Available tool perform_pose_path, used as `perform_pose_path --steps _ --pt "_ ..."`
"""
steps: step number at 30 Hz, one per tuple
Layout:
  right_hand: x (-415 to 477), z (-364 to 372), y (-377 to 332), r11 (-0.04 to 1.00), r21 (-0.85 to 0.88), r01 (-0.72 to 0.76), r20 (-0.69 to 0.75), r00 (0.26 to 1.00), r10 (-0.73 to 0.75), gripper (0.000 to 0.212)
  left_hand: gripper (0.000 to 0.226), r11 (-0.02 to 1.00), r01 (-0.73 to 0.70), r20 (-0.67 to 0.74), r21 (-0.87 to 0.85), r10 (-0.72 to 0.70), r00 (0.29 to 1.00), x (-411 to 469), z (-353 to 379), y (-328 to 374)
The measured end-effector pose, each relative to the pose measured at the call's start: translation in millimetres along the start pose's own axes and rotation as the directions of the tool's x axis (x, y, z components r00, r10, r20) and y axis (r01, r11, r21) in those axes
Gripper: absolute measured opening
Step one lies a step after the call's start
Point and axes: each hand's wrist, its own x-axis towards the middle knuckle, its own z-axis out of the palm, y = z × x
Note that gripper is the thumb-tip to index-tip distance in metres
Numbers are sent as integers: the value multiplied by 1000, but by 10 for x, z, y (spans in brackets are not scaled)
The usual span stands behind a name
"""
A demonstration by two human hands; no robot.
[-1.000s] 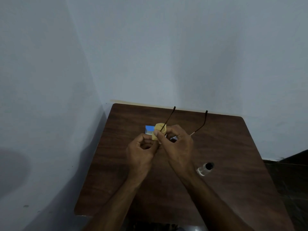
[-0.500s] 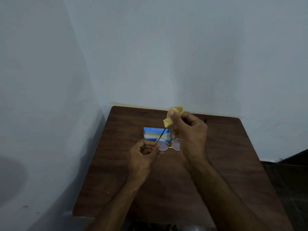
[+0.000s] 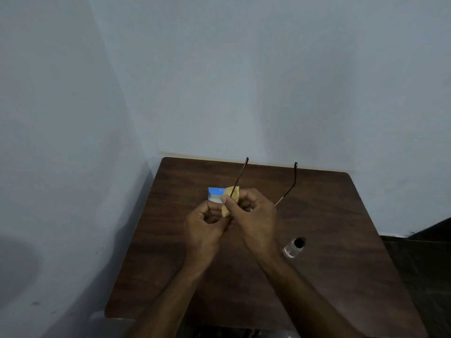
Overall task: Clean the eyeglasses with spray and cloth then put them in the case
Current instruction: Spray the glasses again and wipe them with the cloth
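A pair of thin, dark wire-framed eyeglasses [image 3: 239, 176] is held low over the middle of a dark brown wooden table [image 3: 341, 276], its two temples unfolded and pointing away from the person toward the far wall, the lenses hidden behind the fingers. The left hand [image 3: 206, 225], fingers curled, pinches the front of the frame, while the right hand [image 3: 255, 215] grips a small crumpled yellow cloth [image 3: 229, 191] between thumb and fingers and presses it against the frame just beside the left temple. Half a second earlier the right hand was raised with the cloth lifted off the eyeglasses and both round lenses showed; it has since come back down against the left hand, much as it sat a full second ago. A small blue and white rectangular case [image 3: 214, 192] lies on the table just behind the hands, partly covered by the cloth. A small clear spray bottle [image 3: 294, 247] with a black cap, hidden behind the right forearm in the previous frame, is visible again, standing near that forearm and well apart from the case. The tips of the temples reach about as far as the table's far edge, which runs along a pale blue-grey wall [image 3: 244, 81]; the left edge sits close to the corner's side wall. Open wood stretches right of the bottle to the rounded right edge, beyond which lies dark floor [image 3: 427, 259], and across the near half on either side of the forearms.
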Motion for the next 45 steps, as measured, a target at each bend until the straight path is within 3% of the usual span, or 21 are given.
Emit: perform_pose_path --steps 7,13,20,25,30,35,38,45 --pt "21 -87 -40 1000 -31 6 13 1000 -5 9 14 1000 -11 8 23 11 1000 13 27 -15" --pt "193 -245 -334 992 125 -9 -14 1000 11 9 18 995 36 -7 91 -35 999 -11 86 -53" --pt "361 -428 -387 853 505 -134 12 989 149 21 12 994 86 -17 -60 -87 996 -1 153 -89" --pt "242 -558 -193 842 523 -133 16 989 146 34 10 977 124 -69 -175 -138 988 78 157 -157" --pt "-82 -794 385 937 299 -183 61 983 173 10 12 968 129 -95 -217 -152 984 149 167 -122" --pt "-338 -967 1341 958 -45 -285 127 949 288 24 13 963 115 -115 -243 -146 983 191 239 -88" --pt "-393 -1006 1872 914 -257 -314 155 920 360 32 13 965 110 -106 -237 -138 985 192 309 -49" --pt "-337 -1058 2341 863 -470 -188 242 912 331 44 9 961 87 -119 -263 -122 985 202 452 -15"
